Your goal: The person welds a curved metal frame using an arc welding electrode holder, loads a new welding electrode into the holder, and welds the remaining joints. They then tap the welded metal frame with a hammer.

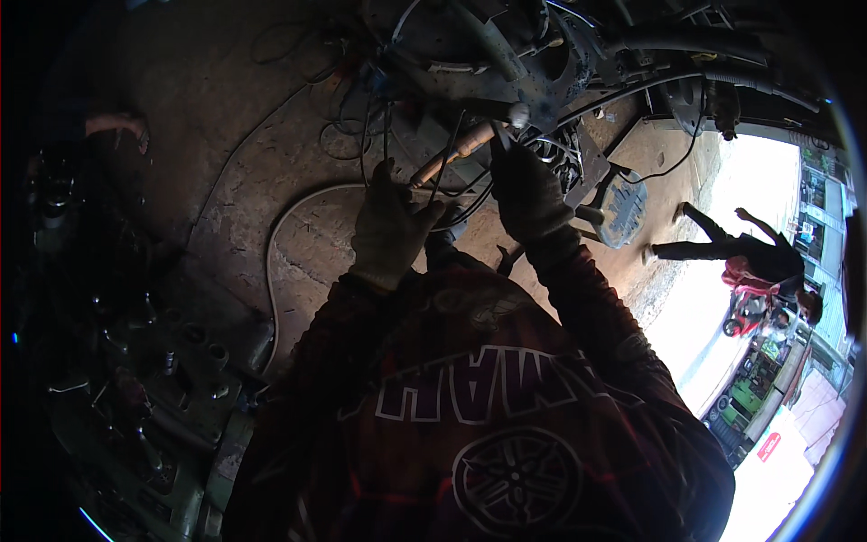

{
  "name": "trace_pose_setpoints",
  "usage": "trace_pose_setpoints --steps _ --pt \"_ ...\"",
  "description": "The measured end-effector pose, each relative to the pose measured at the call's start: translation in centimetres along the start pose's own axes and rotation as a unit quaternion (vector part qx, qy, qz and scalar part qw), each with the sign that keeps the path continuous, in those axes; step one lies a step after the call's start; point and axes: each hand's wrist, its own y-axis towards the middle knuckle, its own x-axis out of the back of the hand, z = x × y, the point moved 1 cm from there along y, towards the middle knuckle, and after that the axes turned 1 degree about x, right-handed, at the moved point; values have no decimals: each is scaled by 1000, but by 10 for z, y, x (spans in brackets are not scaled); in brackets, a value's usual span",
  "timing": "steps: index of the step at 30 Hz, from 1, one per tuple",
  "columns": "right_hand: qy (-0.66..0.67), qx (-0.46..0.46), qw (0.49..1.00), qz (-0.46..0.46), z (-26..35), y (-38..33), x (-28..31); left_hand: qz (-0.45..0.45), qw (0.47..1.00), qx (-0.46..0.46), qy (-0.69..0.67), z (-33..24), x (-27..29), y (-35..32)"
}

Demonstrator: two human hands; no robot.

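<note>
My gloved left hand is raised in front of my chest. Its fingers look curled round a thin dark rod, though shadow hides the exact hold. My gloved right hand is closed on a narrow dark flat piece that sticks out past the fingers; its kind cannot be made out. Between both hands a hammer lies slantwise, its wooden handle toward my left hand and its head close to my right fingertips. Beyond the hands is a dark metal frame with tubes and cables.
A pale hose curves over the stained floor on the left. Dark machinery fills the lower left. A small stool-like plate stands to the right. Farther right, a person walks in bright light near a red motorcycle.
</note>
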Motion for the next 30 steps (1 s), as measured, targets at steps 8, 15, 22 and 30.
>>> trace_pose_setpoints --steps 8,15,22,30 --pt "140 -68 988 -7 5 9 7 9 1000 -18 12 4 2 -1" --pt "9 35 999 -9 11 6 1 19 1000 13 -6 1 2 0" --pt "121 -93 988 -28 8 -4 -6 2 1000 -22 -13 7 -2 0" --pt "19 -102 994 -44 10 -11 7 -4 1000 -24 10 12 1 -1"
